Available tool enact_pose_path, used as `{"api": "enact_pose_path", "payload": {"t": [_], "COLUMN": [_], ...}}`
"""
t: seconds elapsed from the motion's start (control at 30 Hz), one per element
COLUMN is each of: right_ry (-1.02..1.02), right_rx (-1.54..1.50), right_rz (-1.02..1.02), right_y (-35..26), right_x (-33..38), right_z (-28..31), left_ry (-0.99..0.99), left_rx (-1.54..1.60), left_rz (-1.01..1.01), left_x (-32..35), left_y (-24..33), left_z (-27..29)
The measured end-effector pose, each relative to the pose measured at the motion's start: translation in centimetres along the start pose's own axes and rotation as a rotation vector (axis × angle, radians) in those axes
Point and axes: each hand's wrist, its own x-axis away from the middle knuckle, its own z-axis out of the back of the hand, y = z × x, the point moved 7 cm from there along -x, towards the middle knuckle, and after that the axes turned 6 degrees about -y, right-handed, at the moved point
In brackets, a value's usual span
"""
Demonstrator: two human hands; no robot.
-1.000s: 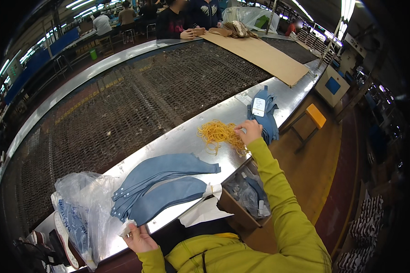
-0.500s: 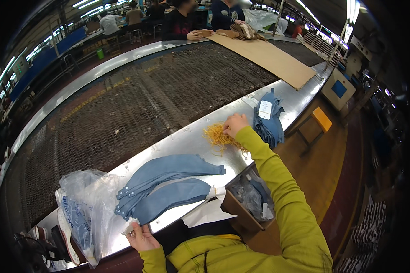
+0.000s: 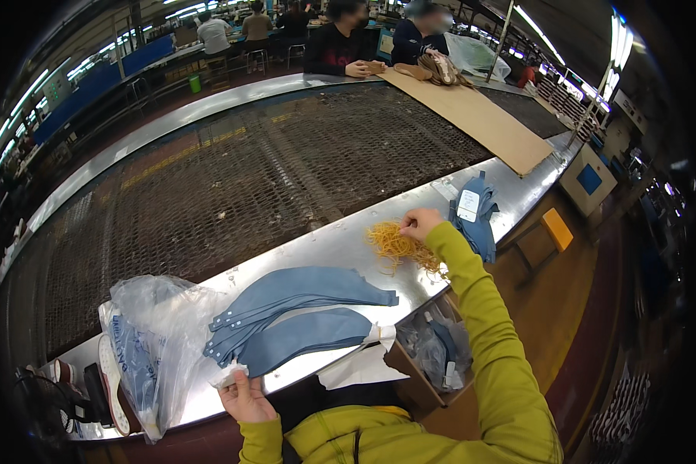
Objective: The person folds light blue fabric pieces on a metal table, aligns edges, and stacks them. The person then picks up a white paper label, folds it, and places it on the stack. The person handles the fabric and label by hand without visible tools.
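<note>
My left hand point(image 3: 245, 400) grips the white paper wrap point(image 3: 230, 376) at the near left end of a bundle of blue curved strips point(image 3: 305, 340). White paper also wraps the bundle's right end. Just beyond it, a fanned stack of similar blue pieces point(image 3: 309, 286) lies on the metal table edge. My right hand point(image 3: 421, 223) is at a loose pile of yellow rubber bands point(image 3: 390, 241), fingertips pinched together; what is between them is too small to make out. To its right lies another blue bundle point(image 3: 479, 224) with a white label point(image 3: 469, 206).
A clear plastic bag point(image 3: 151, 348) and a shoe point(image 3: 110, 379) lie at the left. Below the table edge stands a cardboard box point(image 3: 433, 356) holding plastic. Dark mesh point(image 3: 232, 185) fills the table's middle. A cardboard sheet point(image 3: 479, 124) lies beyond; two people work there.
The whole view has shifted, so the table's things appear farther right. My left hand keeps its grip on the wrapped end; my right hand stays at the rubber bands.
</note>
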Motion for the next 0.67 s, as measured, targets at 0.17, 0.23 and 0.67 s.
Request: {"api": "enact_pose_path", "payload": {"t": [0.17, 0.23, 0.67], "right_ry": [-0.063, -0.058, 0.200], "right_rx": [-0.494, -0.573, -1.067], "right_rz": [0.071, 0.050, -0.019], "right_y": [0.0, 0.3, 2.9], "right_x": [0.9, 1.2, 3.1], "right_z": [2.2, 2.7, 3.9], "left_ry": [-0.018, -0.014, -0.106], "left_rx": [0.007, 0.010, -0.087], "left_rz": [0.011, 0.012, -0.067], "left_x": [-0.2, -0.1, -0.3], "left_y": [-0.2, -0.2, 0.5], "left_z": [0.1, 0.1, -0.9]}}
